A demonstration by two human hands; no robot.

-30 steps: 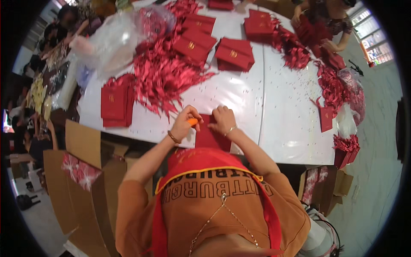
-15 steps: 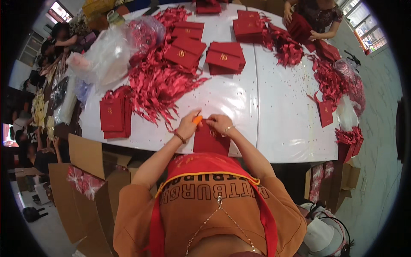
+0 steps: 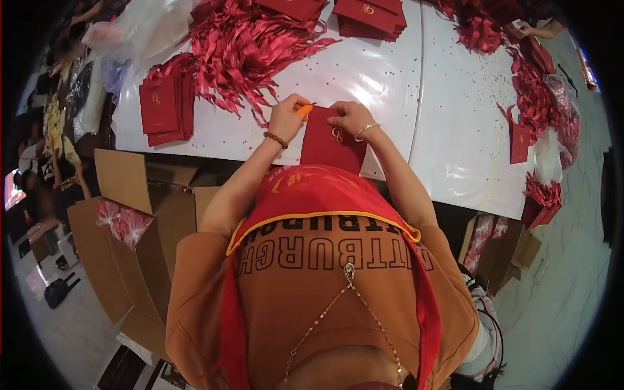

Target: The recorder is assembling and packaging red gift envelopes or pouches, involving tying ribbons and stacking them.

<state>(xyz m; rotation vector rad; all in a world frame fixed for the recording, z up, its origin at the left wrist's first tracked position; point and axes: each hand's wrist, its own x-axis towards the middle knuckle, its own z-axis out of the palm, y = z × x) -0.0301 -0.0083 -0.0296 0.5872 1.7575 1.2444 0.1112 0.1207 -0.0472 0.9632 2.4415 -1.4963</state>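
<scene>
Your left hand (image 3: pixel 288 117) pinches a small orange tool (image 3: pixel 303 110) against the top edge of a red envelope (image 3: pixel 331 140); your right hand (image 3: pixel 351 117) grips its upper corner, at the white table's (image 3: pixel 390 78) near edge, beside loose red ribbons (image 3: pixel 250 49).

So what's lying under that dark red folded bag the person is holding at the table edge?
Under the dark red bag shows the white table near its edge, speckled with red bits. Left hand and right hand grip its top. Whatever lies directly beneath is covered.
</scene>
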